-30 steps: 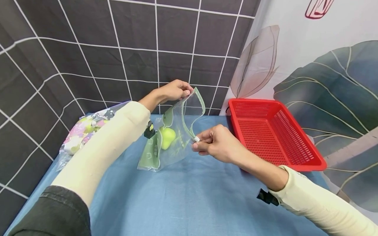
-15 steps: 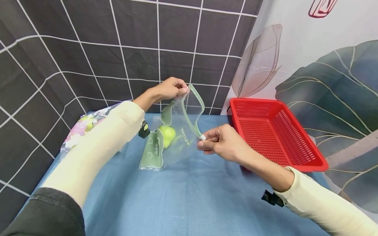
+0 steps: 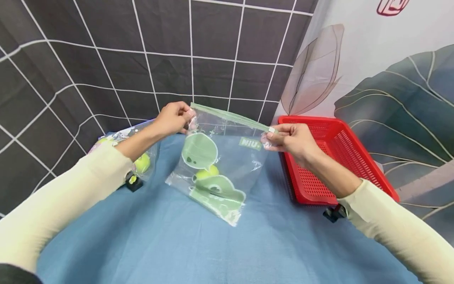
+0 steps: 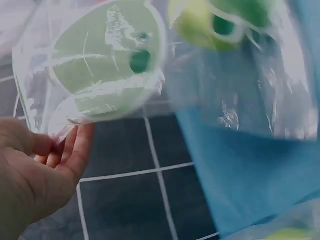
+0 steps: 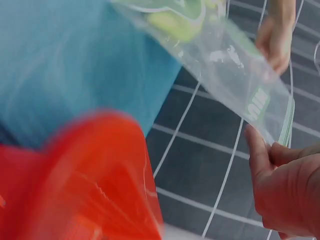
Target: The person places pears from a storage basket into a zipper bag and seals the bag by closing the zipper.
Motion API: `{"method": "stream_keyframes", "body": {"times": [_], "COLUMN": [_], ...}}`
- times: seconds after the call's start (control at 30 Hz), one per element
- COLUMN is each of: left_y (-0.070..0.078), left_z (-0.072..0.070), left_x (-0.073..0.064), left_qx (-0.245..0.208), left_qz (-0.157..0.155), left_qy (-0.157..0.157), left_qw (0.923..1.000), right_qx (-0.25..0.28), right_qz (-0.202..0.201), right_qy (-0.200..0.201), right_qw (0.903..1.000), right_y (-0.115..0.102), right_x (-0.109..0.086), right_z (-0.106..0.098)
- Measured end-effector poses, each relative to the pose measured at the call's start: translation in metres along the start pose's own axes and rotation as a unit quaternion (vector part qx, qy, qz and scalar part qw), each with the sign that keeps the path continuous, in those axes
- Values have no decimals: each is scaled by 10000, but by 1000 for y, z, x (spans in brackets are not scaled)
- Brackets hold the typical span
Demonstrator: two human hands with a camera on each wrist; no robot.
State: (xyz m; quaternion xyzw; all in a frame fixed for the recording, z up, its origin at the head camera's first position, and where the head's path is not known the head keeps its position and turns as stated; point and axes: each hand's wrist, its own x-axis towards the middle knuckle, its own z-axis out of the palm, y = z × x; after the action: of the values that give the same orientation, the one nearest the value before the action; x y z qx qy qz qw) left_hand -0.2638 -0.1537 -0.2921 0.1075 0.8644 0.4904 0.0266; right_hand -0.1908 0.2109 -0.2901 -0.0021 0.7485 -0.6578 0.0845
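Observation:
A clear zip bag [image 3: 234, 165] with pale green printed shapes is stretched between my two hands, its green zip strip [image 3: 230, 116] pulled nearly straight. Inside, low down, a yellow-green fruit [image 3: 207, 172] shows partly behind the print. My left hand [image 3: 173, 117] pinches the bag's upper left corner; the left wrist view has the thumb and fingers [image 4: 80, 150] on the film. At the upper right corner my right hand [image 3: 296, 142] pinches the bag beside the white zip slider [image 3: 271, 129]. In the right wrist view the bag's NIU lettering [image 5: 258, 102] lies just above the right fingertips.
A red perforated basket [image 3: 354, 157] stands at the right, partly behind my right forearm. At the left, another clear bag [image 3: 150, 163] with yellow-green fruit lies behind my left forearm. Blue cloth [image 3: 198, 252] covers the table, and a dark grid-patterned backdrop [image 3: 213, 35] hangs behind it.
The bag's mouth, gaping before, is drawn flat and straight. My left hand has moved left, my right hand up and right, and the bag's printed face has turned toward the head camera.

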Motion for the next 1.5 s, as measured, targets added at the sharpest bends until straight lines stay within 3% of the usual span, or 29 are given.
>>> {"method": "stream_keyframes", "body": {"times": [0.17, 0.3, 0.4, 0.5, 0.57, 0.63, 0.7, 0.77, 0.87, 0.97, 1.07, 1.13, 1.3, 1.5], "left_y": [-8, -10, -11, -10, -5, 5, 22, 41, 70, 89, 98, 99, 100, 110], "left_z": [2, 2, -1, -6, -9, -8, -4, 6, 27, 49, 64, 69, 71, 70], "left_x": [-26, -33, -33, -29, -24, -17, -9, 0, 10, 17, 20, 21, 24, 26], "left_qx": [-712, -693, -699, -223, 258, 776, 1095, 1236, 1552, 1861, 2098, 2080, 1993, 2073], "left_qz": [-44, -104, -336, -387, -152, 317, 955, 1555, 2227, 2466, 2456, 2336, 2226, 2310], "left_qy": [211, 331, 417, 942, 1458, 1896, 1995, 1660, 524, -797, -1491, -1588, -1436, -1474], "left_qw": [9972, 9970, 9961, 9946, 9889, 9783, 9691, 9659, 9610, 9477, 9346, 9365, 9435, 9391], "right_qx": [309, 367, 317, 160, 19, -129, -186, -171, -47, 94, 380, 681, 1028, 744], "right_qz": [-273, -335, -332, -326, -321, -334, -340, -403, -571, -820, -984, -1022, -1240, -1648], "right_qy": [141, 174, 0, -318, -493, -606, -639, -686, -664, -560, -334, -144, 270, 550], "right_qw": [9990, 9986, 9989, 9988, 9983, 9975, 9972, 9967, 9961, 9950, 9939, 9923, 9866, 9820], "right_y": [-7, -7, -7, -10, -12, -13, -14, -14, -12, -8, -4, 0, 5, 4], "right_x": [25, 35, 37, 36, 35, 34, 34, 33, 32, 32, 32, 33, 35, 36], "right_z": [-8, -10, -9, -5, -1, 5, 11, 17, 26, 33, 37, 38, 39, 41]}}
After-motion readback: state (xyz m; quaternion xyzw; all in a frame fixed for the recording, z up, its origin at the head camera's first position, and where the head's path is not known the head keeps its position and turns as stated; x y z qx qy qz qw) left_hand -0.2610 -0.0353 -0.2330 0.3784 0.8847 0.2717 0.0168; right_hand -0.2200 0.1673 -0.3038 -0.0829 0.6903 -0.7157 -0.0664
